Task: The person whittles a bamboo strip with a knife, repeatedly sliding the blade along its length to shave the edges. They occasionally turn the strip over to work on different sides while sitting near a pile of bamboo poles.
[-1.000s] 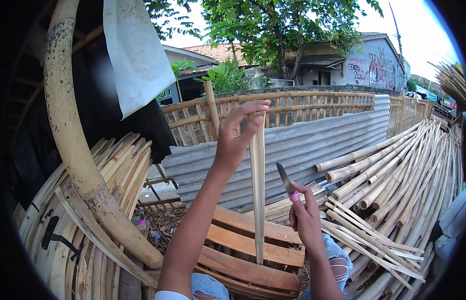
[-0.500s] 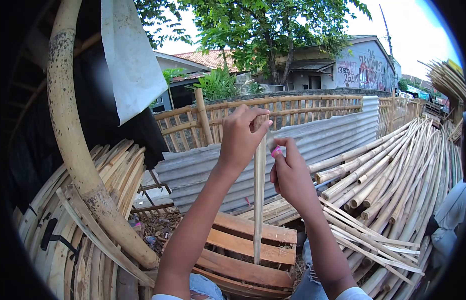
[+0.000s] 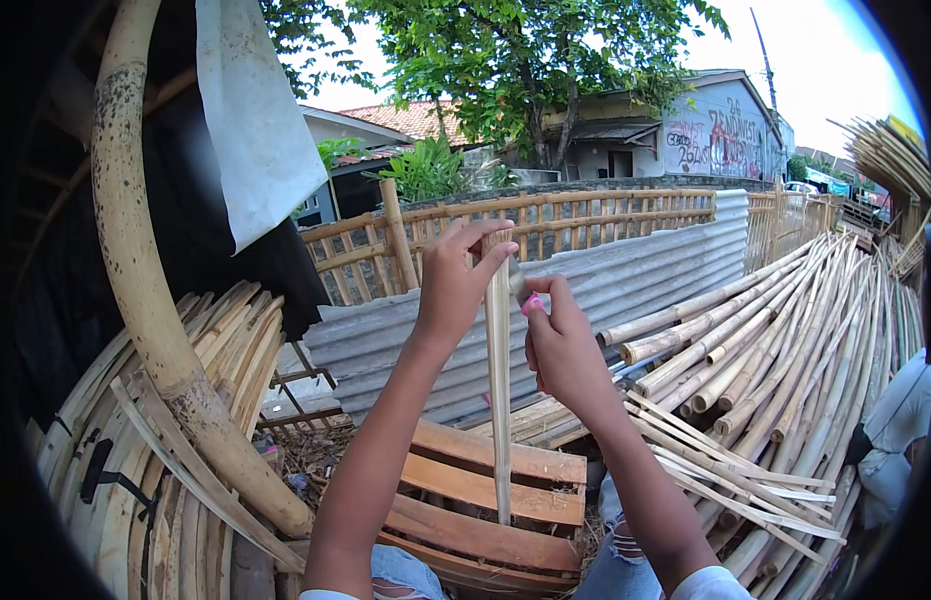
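Left hand (image 3: 454, 285), partly curled, pinches the top of a long, pale, narrow piece of split bamboo (image 3: 500, 390) between thumb and fingers. Right hand (image 3: 564, 350) is closed around the pink handle of a metal-bladed knife (image 3: 532, 303), its blade by the bamboo's upper end; whether they touch is unclear. The piece stands nearly upright, its foot on a slatted orange-brown wooden tabletop (image 3: 546, 464). To the right lie thin pale strips (image 3: 738, 478) and round tan bamboo poles (image 3: 761, 345); behind runs grey corrugated metal sheeting (image 3: 386, 345).
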`<state>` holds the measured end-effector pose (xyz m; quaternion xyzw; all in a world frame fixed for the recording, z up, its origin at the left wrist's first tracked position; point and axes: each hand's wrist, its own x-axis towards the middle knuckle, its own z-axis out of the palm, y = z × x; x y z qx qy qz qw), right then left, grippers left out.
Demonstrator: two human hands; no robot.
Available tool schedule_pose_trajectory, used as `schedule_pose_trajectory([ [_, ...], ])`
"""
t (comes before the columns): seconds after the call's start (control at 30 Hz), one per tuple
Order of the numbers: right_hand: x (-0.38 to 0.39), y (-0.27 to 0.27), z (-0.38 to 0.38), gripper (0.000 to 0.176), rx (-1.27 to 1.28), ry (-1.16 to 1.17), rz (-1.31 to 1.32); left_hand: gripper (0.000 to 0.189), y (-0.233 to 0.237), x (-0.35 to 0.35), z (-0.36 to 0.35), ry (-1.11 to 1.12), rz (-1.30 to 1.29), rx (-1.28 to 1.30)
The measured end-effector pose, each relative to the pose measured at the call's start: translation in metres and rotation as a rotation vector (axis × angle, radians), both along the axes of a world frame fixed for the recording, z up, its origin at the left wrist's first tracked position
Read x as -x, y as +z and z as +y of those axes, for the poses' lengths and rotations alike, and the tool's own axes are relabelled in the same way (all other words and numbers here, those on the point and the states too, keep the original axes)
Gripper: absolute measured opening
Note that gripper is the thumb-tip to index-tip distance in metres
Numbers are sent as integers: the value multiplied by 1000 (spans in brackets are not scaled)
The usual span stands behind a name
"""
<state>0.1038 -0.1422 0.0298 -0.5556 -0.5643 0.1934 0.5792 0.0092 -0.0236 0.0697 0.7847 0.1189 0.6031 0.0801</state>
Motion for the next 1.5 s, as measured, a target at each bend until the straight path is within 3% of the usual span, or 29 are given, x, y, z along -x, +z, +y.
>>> schedule_pose_trajectory([
  [0.07, 2, -5, 10, 25, -210, -103, -52, 27, -3, 1, 1, -51, -17, 9],
  [0.17, 1, -34, 26, 24, -161, -140, -219, 28, -3, 7, 3, -22, 19, 74],
  [0.2, -2, -30, 21, 24, -21, -62, -169, 28, -5, 10, 10, -133, 6, 166],
  [0.27, 0, -14, 13, 24, -53, -14, -74, 28, -7, 10, 26, -303, -59, 192],
  [0.33, 6, 2, 6, 23, -114, 18, 98, 28, -6, 7, 20, -311, -49, 223],
  [0.47, 6, -29, 24, 22, -251, -128, -51, 28, -6, 10, 15, -350, -45, 311],
  [0.53, 3, -39, 19, 22, 19, -6, -164, 28, -7, 15, 18, -378, -56, 296],
  [0.63, 3, -27, 16, 22, -38, 75, 28, 29, -7, 15, 13, -446, -62, 298],
  [0.67, 1, -22, 18, 23, -180, 35, -15, 29, -6, 14, 10, -489, -62, 317],
  [0.77, 11, 6, 0, 27, -92, -54, 22, 28, -4, 12, 6, -454, -13, 343],
  [0.87, 7, -17, 9, 26, -115, -44, -51, 28, -5, 14, 8, -533, -53, 400],
  [0.97, 2, -30, 13, 26, -38, -6, -129, 29, -5, 16, 13, -508, -86, 322],
  [1.03, 3, -15, 6, 23, -73, 101, 57, 29, -5, 15, 15, -512, -63, 344],
  [1.13, 10, 1, 0, 22, -143, 20, 148, 28, -4, 7, 17, -474, -34, 343],
  [1.17, 10, -10, 2, 22, -132, 19, 157, 28, -8, 6, 17, -429, -36, 323],
  [1.27, 5, -76, 21, 22, -57, -32, -139, 27, -13, 9, 33, -401, -102, 307],
  [1.37, -1, -74, 17, 22, 130, 109, 24, 25, -9, 12, 23, -232, -81, 272],
  [1.4, -8, -78, 32, 23, -46, 42, -89, 24, -8, 9, 24, -139, -61, 210],
  [1.43, -7, -62, 32, 23, -55, 43, -86, 24, -5, 5, 22, -138, -58, 201],
  [1.5, -8, -17, 28, 24, -180, 39, 48, 25, -4, -2, 15, 9, -17, 53],
])
